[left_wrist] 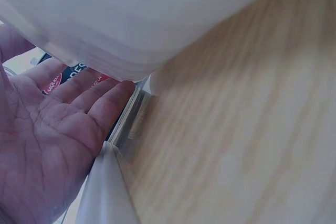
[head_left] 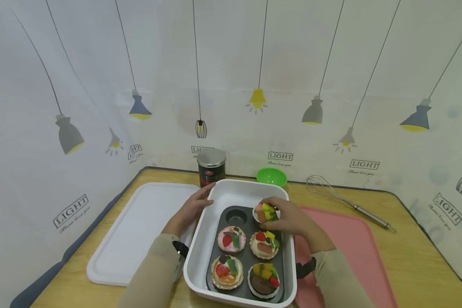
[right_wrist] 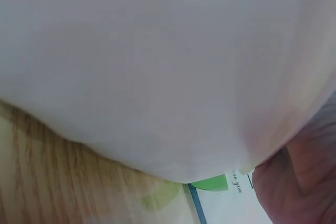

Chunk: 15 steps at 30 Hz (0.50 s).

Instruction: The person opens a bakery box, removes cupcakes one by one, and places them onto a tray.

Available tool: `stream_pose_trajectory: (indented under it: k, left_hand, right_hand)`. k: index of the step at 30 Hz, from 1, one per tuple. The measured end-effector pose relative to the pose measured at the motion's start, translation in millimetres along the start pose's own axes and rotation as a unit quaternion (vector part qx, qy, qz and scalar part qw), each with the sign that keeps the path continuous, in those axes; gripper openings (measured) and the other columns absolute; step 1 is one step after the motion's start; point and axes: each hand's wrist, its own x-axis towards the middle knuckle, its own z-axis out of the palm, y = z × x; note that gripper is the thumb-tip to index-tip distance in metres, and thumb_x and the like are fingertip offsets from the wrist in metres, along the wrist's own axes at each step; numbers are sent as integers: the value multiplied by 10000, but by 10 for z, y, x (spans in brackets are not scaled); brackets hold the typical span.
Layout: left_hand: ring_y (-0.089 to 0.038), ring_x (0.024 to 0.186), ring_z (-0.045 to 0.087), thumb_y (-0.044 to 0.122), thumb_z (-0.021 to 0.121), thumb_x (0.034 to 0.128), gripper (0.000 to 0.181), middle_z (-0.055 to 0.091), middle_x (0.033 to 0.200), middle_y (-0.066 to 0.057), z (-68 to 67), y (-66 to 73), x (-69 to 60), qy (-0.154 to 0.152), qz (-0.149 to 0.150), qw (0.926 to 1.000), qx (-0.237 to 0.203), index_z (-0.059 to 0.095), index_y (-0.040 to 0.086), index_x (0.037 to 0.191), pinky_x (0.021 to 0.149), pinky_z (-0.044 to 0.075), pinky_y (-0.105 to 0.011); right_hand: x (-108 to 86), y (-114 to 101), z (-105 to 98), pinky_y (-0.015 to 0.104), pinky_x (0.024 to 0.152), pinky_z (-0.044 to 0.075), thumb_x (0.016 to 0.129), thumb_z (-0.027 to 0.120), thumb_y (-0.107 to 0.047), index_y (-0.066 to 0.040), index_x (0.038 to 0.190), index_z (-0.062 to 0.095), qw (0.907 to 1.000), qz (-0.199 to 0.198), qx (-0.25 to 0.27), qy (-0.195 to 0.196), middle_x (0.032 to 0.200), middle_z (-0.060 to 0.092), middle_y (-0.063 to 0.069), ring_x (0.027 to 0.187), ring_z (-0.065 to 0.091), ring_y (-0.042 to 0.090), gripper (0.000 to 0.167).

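A deep white baking pan (head_left: 192, 256) holds a dark muffin tin (head_left: 246, 256). My left hand (head_left: 192, 207) grips the pan's left rim, thumb over the edge. In the left wrist view, its fingers (left_wrist: 107, 106) extend beneath the pan's outer side. My right hand (head_left: 290, 216) pinches a fruit tart (head_left: 267, 212) with yellow pieces on top, at the tin's far right cup. Four other cups hold tarts: a pink one (head_left: 231, 239), a cream one (head_left: 264, 245), one with orange slices (head_left: 227, 272) and a chocolate one (head_left: 263, 282). The far left cup (head_left: 236, 217) is bare.
A white tray (head_left: 138, 231) lies to the left and a pink tray (head_left: 350, 244) to the right. Behind the pan stand a lidded dark can (head_left: 211, 167) and a green bowl (head_left: 271, 176). A whisk (head_left: 346, 201) lies at the back right. A printed curtain encloses the table.
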Motion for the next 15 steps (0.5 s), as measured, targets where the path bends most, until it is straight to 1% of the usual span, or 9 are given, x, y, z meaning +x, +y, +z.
stream_pose_trajectory:
  k: [2,4,11,15]
  left_hand:
    - [-373,1380,409,74,485,1007,647,273,1631,-144,5,-1,-4,65,4,10000,-12,245,130,1605,1019,450,-404]
    - [-378,1381,405,72,484,1006,644,277,1629,-144,6,5,-5,103,22,9999,-10,251,130,1604,1026,443,-417]
    - [-389,1364,415,70,477,1003,648,286,1620,-161,14,-1,-5,31,17,10000,-23,242,124,1604,1011,454,-416]
    - [-384,1363,420,73,480,998,652,289,1620,-156,21,-23,5,40,-7,10000,-26,246,130,1604,1012,454,-418]
  right_hand:
    - [-1,-3,8,459,915,489,768,864,-401,-177,1267,637,10000,8,11,-24,1130,644,-45,1038,591,188,593]
    - [3,-17,12,452,906,491,768,860,-410,-171,1265,639,10000,15,-91,-34,1127,646,-47,1024,589,178,595]
    - [6,-57,19,436,888,490,768,849,-412,-133,1248,653,9969,-10,-769,-150,1144,654,-32,999,583,166,589]
    - [0,-27,33,429,897,495,769,847,-397,-117,1241,655,9959,-128,-895,-90,1151,662,-19,1016,594,169,581]
